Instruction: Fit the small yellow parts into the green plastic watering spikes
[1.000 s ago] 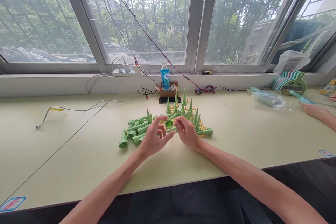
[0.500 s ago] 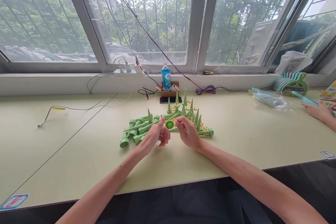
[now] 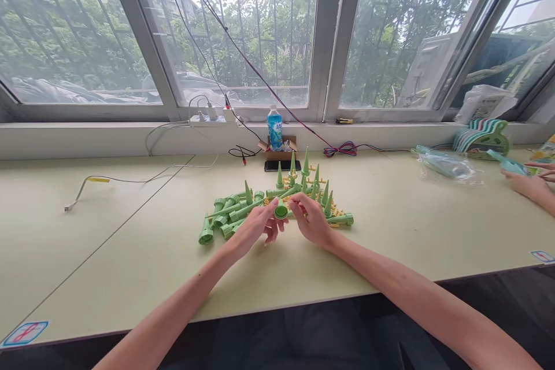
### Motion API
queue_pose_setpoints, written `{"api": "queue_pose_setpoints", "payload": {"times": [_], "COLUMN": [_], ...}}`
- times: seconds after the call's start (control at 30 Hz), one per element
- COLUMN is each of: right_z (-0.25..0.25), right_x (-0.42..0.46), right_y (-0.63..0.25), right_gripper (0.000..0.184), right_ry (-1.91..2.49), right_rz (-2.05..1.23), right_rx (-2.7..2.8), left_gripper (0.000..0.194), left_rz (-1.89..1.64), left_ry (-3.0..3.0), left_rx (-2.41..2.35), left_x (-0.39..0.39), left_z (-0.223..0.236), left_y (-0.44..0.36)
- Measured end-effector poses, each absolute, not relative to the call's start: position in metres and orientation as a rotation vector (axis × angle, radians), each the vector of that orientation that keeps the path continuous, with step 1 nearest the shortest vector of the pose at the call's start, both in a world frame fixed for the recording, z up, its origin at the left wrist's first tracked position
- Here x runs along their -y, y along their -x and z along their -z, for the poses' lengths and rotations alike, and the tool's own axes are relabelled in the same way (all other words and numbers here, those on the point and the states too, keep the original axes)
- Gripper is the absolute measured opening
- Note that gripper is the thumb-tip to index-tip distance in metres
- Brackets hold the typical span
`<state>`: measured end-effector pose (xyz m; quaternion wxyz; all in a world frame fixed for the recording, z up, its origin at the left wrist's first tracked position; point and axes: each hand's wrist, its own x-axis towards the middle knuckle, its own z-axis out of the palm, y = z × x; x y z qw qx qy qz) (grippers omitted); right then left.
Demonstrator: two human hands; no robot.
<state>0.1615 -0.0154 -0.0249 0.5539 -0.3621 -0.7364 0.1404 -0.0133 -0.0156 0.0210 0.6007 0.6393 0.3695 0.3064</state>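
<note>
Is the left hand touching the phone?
Apart: in the head view, the left hand is on the near side of the green pieces, while the phone lies beyond them.

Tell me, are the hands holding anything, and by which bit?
The left hand holds a green piece by its wide, round, open end. Whether the right hand grips it too can't be told.

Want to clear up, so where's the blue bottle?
The blue bottle stands mid-picture in the head view, in the open cardboard box behind the black phone.
</note>
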Motion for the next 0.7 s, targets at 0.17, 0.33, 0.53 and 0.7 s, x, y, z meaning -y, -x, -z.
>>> {"api": "queue_pose_setpoints", "payload": {"times": [0.17,0.33,0.53,0.7], "right_z": [0.025,0.025,0.026,0.027], "right_x": [0.014,0.014,0.013,0.012], "right_y": [-0.161,-0.162,-0.161,-0.161], "right_gripper": [0.023,0.022,0.021,0.021], "right_ry": [0.852,0.857,0.864,0.866], "right_rz": [-0.366,-0.375,-0.388,-0.415], "right_rx": [1.732,1.731,1.718,1.712], "left_gripper": [0.044,0.035,0.028,0.02], "left_rz": [-0.73,-0.773,-0.849,-0.981], "left_ry": [-1.551,-1.65,-1.806,-1.994], "left_rx": [-0.861,-0.864,-0.9,-0.881], "left_x": [0.015,0.015,0.015,0.012], "left_z": [-0.021,-0.018,-0.015,-0.009], "left_y": [0.014,0.015,0.016,0.017]}}
